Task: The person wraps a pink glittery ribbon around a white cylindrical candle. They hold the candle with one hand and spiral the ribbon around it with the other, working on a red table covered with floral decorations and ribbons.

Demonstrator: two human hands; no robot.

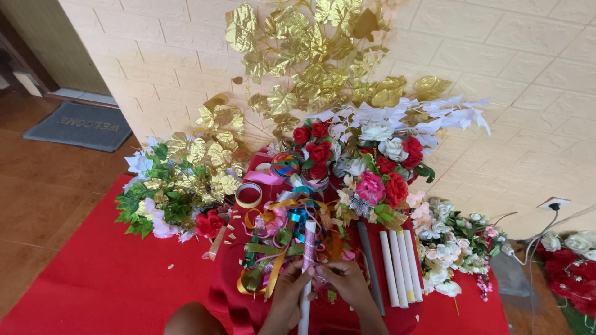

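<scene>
- So both hands are working on a white paper tube (pixel 307 273) standing near the middle of the scene, close to the person. It's running from the near edge up toward the ribbon pile.
- Left hand (pixel 287 298) is curled around the tube's lower part, fingers closed on it.
- Right hand (pixel 344 282) is pinching in at the tube from the right, fingertips closed against it along with what looks like a bit of pink ribbon. Can't tell exactly what's between the fingers, it's too small.
- The tube's upper stretch is looking pinkish and patterned, the lower end is plain white, so I'd guess the wrapping is only partly done.
- Just to the right, three more white tubes (pixel 400 267) and a grey one (pixel 369 263) are lying bare on the red cloth (pixel 112 279), so plenty seems left.
- The tangle of ribbons (pixel 279 239) is sitting just beyond the hands, with loose rolls of tape (pixel 249 195) a little farther left.
- Fake flowers (pixel 379 177) and gold leaves (pixel 310 56) are piling up at the far side against the wall, untouched right now.
</scene>
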